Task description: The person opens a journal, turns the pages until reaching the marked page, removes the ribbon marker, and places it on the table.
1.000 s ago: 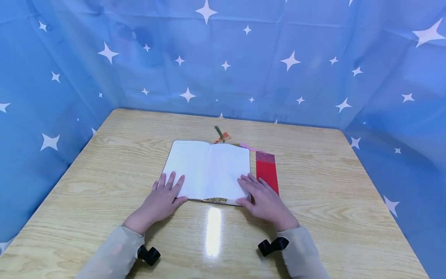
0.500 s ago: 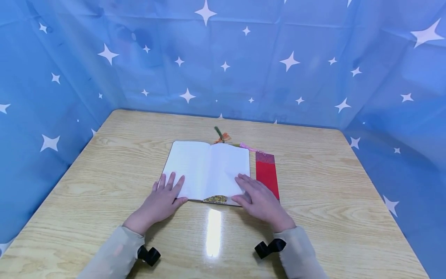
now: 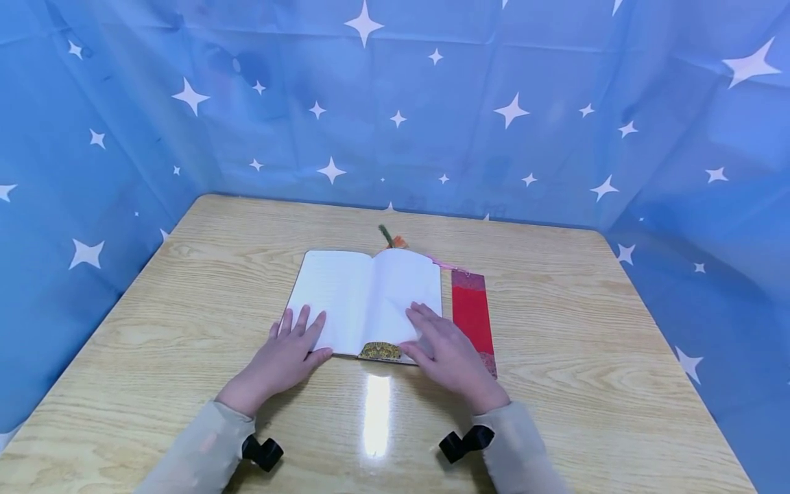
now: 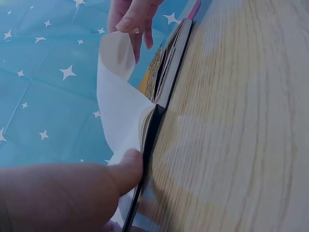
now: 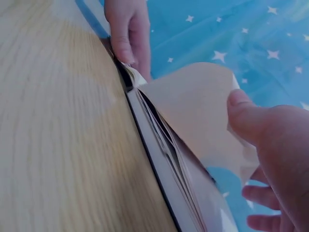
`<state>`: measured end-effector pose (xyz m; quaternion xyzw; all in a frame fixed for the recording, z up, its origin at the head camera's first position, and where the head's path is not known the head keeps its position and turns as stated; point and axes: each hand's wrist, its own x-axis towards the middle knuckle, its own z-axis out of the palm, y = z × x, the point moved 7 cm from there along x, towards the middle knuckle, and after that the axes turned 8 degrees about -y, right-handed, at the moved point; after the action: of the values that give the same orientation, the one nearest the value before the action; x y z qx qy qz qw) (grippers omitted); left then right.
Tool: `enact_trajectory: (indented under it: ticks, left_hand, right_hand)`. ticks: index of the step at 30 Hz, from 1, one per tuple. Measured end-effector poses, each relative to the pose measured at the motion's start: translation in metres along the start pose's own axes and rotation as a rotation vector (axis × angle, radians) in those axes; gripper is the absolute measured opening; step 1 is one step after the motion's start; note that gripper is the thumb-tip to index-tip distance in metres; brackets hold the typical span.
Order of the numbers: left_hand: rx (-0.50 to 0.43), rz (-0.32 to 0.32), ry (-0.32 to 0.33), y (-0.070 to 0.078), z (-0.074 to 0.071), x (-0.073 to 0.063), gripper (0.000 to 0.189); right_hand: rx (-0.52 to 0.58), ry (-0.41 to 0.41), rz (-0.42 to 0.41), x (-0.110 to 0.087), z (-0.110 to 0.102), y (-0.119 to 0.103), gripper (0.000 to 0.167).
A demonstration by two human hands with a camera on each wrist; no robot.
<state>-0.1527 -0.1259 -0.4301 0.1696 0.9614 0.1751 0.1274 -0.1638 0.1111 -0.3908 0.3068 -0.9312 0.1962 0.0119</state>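
An open notebook [image 3: 336, 288] with white pages lies on the table. My left hand [image 3: 280, 363] rests on its lower left page with fingers spread; in the left wrist view the thumb [image 4: 128, 169] presses by the near edge. My right hand [image 3: 446, 353] pinches a page [image 5: 193, 101] at its lower right corner, thumb on one side and fingers on the other. That page is lifted and curves up from the spine. Beneath it shows a gold-and-black patterned strip [image 3: 380, 351], mostly hidden by the page.
A red strip [image 3: 471, 309] with patterned ends and a pink tassel [image 3: 449, 265] lies right of the notebook, partly behind the right hand. Green [image 3: 385, 235] and orange [image 3: 400, 242] tassels stick out past the far edge. A blue star-patterned cloth [image 3: 432, 137] surrounds the wooden table [image 3: 586, 343].
My right hand has moved left with the right page, which has risen and bulges more. More of the patterned strip and the red strip shows. The left hand has stayed put.
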Motion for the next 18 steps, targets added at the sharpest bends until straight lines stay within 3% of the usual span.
enact_trajectory:
  ticks: [6,18]
  left_hand:
    - [0.035,-0.009,0.024,0.002,-0.003,-0.001,0.071]
    - [0.110,-0.092,0.039,0.009,-0.008,0.005,0.088]
  right_hand:
    - [-0.008,0.035,-0.033,0.006,0.001,-0.013,0.061]
    - [-0.078,0.049,-0.064,0.017,0.004,-0.033,0.062]
